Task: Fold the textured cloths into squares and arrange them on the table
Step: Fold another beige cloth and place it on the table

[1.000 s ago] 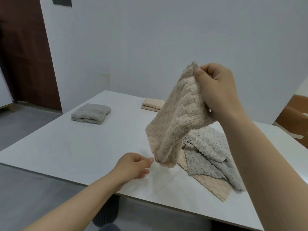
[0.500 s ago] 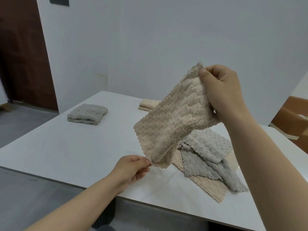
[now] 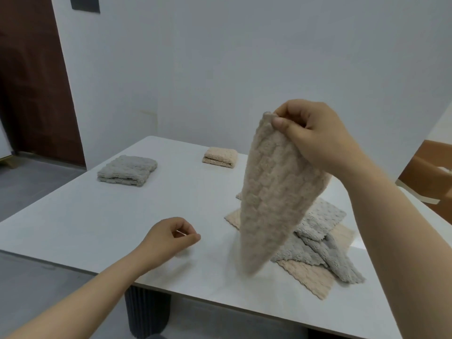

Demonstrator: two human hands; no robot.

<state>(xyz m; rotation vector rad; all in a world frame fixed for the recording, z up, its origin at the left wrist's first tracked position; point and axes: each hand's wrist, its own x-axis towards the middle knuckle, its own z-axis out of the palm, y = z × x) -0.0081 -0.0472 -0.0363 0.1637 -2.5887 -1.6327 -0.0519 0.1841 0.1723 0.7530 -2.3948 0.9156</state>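
My right hand (image 3: 318,138) pinches the top corner of a beige textured cloth (image 3: 274,192), which hangs down unfolded above the white table (image 3: 97,216); its lower end is blurred. My left hand (image 3: 168,238) hovers over the table left of the cloth, fingers curled, holding nothing. Behind the hanging cloth lies a loose pile: grey cloths (image 3: 318,245) on top of flat beige cloths (image 3: 308,275). At the far side sit a folded grey cloth (image 3: 127,170) and a folded beige cloth (image 3: 220,157).
The table's near edge runs just under my left forearm, with a dark ribbed leg (image 3: 146,311) below it. A brown door (image 3: 31,81) stands at the far left and a wooden piece of furniture (image 3: 430,172) at the right edge.
My left hand has let go of the beige cloth's lower corner and moved left. The cloth has swung down and now hangs from my right hand alone.
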